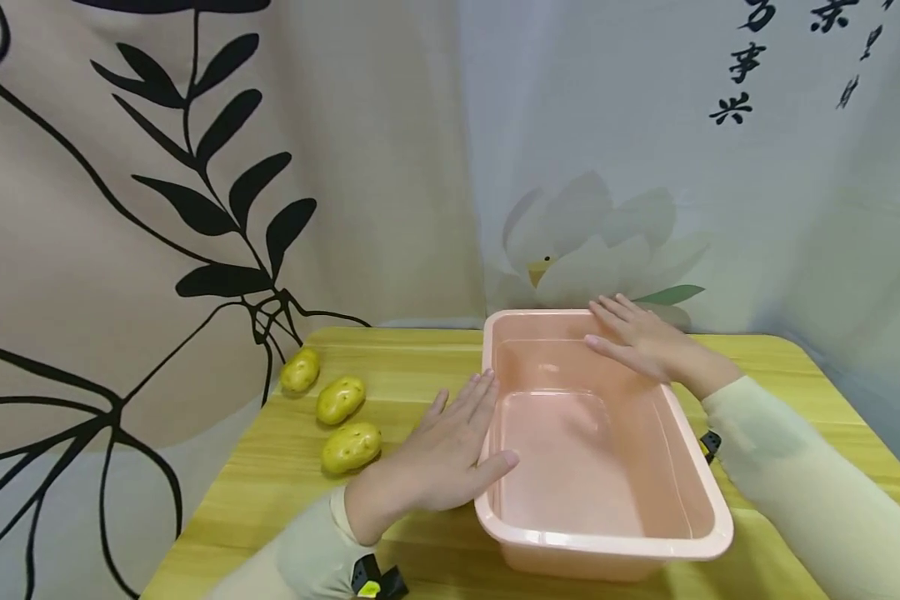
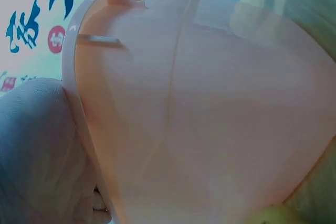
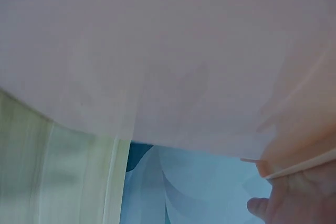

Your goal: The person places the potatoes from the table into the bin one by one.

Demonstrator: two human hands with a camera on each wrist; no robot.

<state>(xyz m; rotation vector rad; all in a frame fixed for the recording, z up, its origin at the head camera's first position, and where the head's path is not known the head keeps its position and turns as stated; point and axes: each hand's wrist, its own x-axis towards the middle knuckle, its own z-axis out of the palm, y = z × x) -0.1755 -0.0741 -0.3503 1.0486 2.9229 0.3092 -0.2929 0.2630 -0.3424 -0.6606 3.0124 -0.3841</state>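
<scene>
A pink plastic basin (image 1: 603, 546) stands on the table, with nothing inside it. My left hand (image 1: 450, 450) lies against its left rim, fingers straight and the thumb reaching over the edge. At the far right corner, my right hand (image 1: 637, 342) rests on the rim with its fingers extended. The left wrist view shows the basin's outer wall (image 2: 210, 103) close up, with the left hand (image 2: 44, 150) along the rim. In the right wrist view the wall (image 3: 157, 56) fills the upper part, and part of the right hand (image 3: 304, 198) touches the rim at lower right.
Three yellow potatoes, a far one (image 1: 300, 370), a middle one (image 1: 341, 400) and a near one (image 1: 351, 448), lie left of the basin on the wood-grain table (image 1: 427, 367). Behind the table hangs a printed curtain (image 1: 390, 167) with dark leaves and characters.
</scene>
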